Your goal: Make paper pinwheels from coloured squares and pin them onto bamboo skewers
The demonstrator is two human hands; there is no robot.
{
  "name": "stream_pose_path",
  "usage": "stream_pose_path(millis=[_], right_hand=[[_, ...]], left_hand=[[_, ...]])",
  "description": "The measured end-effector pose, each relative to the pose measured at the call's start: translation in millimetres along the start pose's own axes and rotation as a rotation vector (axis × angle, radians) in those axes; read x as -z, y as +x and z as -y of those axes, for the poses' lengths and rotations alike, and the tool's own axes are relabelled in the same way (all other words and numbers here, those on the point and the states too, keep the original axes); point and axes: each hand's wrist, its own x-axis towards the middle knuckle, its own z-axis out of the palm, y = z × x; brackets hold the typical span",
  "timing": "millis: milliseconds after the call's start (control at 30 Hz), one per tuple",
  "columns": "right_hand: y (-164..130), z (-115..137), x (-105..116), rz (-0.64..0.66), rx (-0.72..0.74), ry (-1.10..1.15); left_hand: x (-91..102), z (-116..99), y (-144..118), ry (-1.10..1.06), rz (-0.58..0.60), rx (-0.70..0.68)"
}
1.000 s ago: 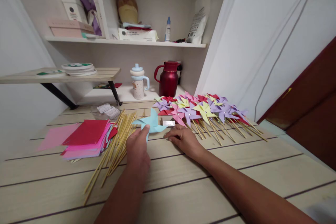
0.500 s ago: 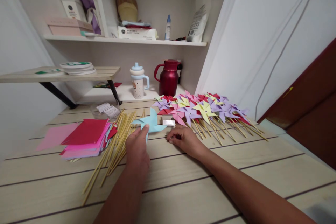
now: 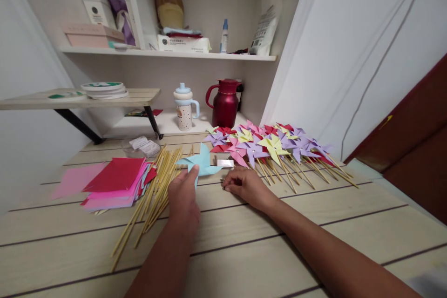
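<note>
So this person's left hand [image 3: 183, 198] has its thumb down on a light blue paper pinwheel [image 3: 202, 160], fingers tucked under — a closed pinch near the bottom edge. The pinwheel sits just above the tabletop, blades spread away from the hand. The right hand [image 3: 247, 186] is off to the side, thumb and fingers curled nearly together by some tiny bit at the tips; can't tell if it's pinched or just touched.

Handling-wise, the pinwheel looks close to weightless, a bit springy, easy to crease. Best hold is probably flat near the folded centre — squeeze a blade loop and it'd likely crumple. Shouldn't be slippery.

Left of it there's a spread of thin sticks [image 3: 161, 181], then stacked coloured paper [image 3: 118, 174]. Farther out on the right lie stick-mounted pinwheels [image 3: 274, 148], with a red jug [image 3: 225, 107] behind.
</note>
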Motion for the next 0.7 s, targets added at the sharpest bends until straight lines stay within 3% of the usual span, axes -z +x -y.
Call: stream_pose_path(millis=[700], right_hand=[[0.2, 4.4, -0.4, -0.007, -0.007, 0.032]], left_hand=[[3.9, 6.5, 6.7, 0.018, 0.015, -0.015]])
